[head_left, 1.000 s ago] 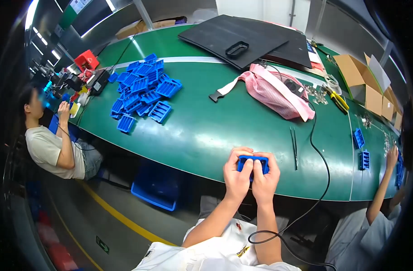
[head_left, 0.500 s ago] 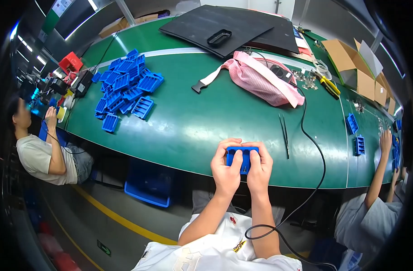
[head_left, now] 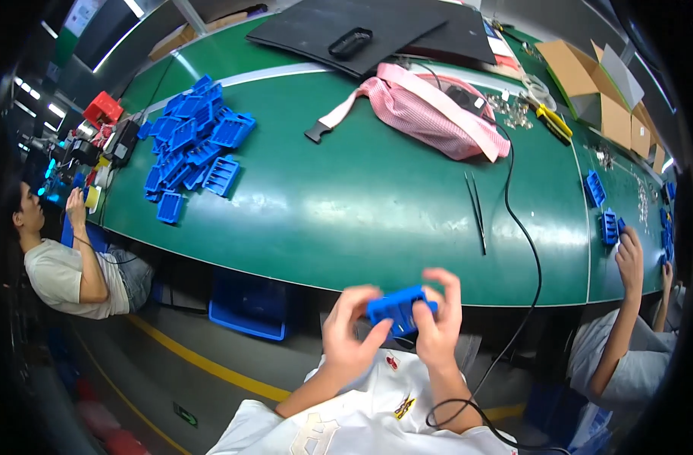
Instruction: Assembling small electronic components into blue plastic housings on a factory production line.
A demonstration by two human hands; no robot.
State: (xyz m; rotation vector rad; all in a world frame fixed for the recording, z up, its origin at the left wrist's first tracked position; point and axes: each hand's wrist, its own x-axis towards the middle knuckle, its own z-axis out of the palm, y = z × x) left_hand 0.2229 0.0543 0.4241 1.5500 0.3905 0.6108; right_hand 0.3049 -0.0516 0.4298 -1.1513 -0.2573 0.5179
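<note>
Just off the near edge of the bench, a small blue plastic compartment tray [head_left: 396, 309] is held tilted and slightly blurred between both hands. My right hand [head_left: 438, 322] grips its right end, thumb across the front, index finger raised off it. At the left end my left hand [head_left: 346, 334] curves round the tray, with thumb and fingertips at its edges. Small light bits seem to be inside the tray, too blurred to name. Farther off on the green bench [head_left: 324, 243] lies a pile of similar blue trays [head_left: 191, 140].
Black tweezers [head_left: 476, 214] lie to the right beside a black cable [head_left: 530, 243]. Behind are a pink bag [head_left: 430, 114], yellow-handled pliers [head_left: 551, 123] and open cardboard boxes [head_left: 589, 91]. Co-workers sit left [head_left: 66, 265] and right [head_left: 627, 349]. A blue bin [head_left: 248, 307] stands below the bench.
Both hands have drawn the blue tray down toward me, off the bench edge, and tilted it. My left hand's hold has loosened. The right co-worker's hand has moved nearer along the bench.
</note>
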